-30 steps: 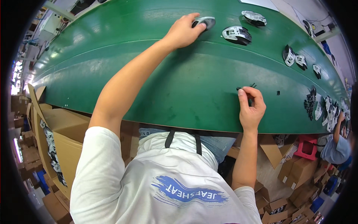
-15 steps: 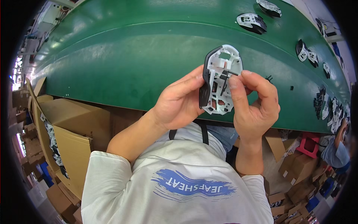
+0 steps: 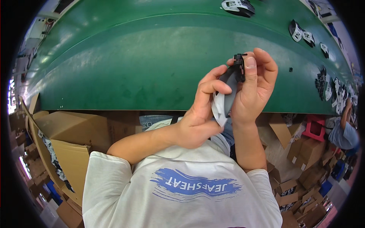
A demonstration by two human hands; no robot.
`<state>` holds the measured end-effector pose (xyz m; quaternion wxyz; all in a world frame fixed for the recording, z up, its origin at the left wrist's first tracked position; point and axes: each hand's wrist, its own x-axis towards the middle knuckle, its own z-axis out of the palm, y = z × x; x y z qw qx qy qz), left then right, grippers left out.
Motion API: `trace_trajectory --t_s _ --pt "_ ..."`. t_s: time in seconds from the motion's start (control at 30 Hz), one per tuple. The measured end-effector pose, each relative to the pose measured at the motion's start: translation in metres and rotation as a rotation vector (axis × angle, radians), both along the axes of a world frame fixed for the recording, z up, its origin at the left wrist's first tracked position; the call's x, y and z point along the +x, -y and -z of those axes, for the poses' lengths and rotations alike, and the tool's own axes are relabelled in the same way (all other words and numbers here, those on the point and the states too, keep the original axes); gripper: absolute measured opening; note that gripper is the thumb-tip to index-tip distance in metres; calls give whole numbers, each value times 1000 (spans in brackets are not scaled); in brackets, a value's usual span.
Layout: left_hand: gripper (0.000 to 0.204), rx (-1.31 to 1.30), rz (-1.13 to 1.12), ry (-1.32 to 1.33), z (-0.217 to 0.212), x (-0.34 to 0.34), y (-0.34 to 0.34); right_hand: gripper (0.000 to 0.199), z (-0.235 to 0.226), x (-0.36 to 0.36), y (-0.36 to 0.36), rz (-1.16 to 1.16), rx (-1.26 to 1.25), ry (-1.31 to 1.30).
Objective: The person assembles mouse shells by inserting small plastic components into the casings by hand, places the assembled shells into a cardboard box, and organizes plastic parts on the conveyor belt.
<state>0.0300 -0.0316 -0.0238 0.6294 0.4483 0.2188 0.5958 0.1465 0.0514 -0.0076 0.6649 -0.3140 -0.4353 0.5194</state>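
My left hand (image 3: 195, 119) grips a black-and-white plastic shell (image 3: 219, 105), which looks like a computer mouse housing. The shell stands tilted on edge above the near side of the green table, its openwork inside mostly out of sight. Between the thumb and fingers of my right hand (image 3: 251, 89), a small black plastic piece (image 3: 239, 64) is pinched at the shell's upper end. Whether the piece is fixed in the shell or only touches it, I cannot tell. The right palm lies close along the shell's right side.
More shells (image 3: 238, 7) lie across the green table (image 3: 144, 64), with a pair (image 3: 295, 31) at far right. A small black part (image 3: 291, 70) sits right of my hands. Shells pile up (image 3: 339, 95) near another person (image 3: 343, 133). A cardboard box (image 3: 72, 159) stands left, a red stool (image 3: 315, 128) right.
The shell has turned from its open inside facing me to edge-on. My left fingers have shifted round it, and my right hand has risen with the black piece to its upper end.
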Motion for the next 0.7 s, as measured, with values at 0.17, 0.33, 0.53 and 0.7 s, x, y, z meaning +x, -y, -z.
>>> trace_trajectory --t_s 0.17,0.33,0.53,0.7 --pt "88 -451 196 552 -33 -7 -3 31 -10 6 -4 -1 329 175" --pt "59 -669 136 394 -31 -4 -10 30 -17 2 -4 98 281 235" --pt "56 -569 -40 592 -29 -23 -12 27 -22 26 18 -7 411 812" --pt "64 -511 54 361 -28 -16 -9 25 -8 26 22 69 345 760"
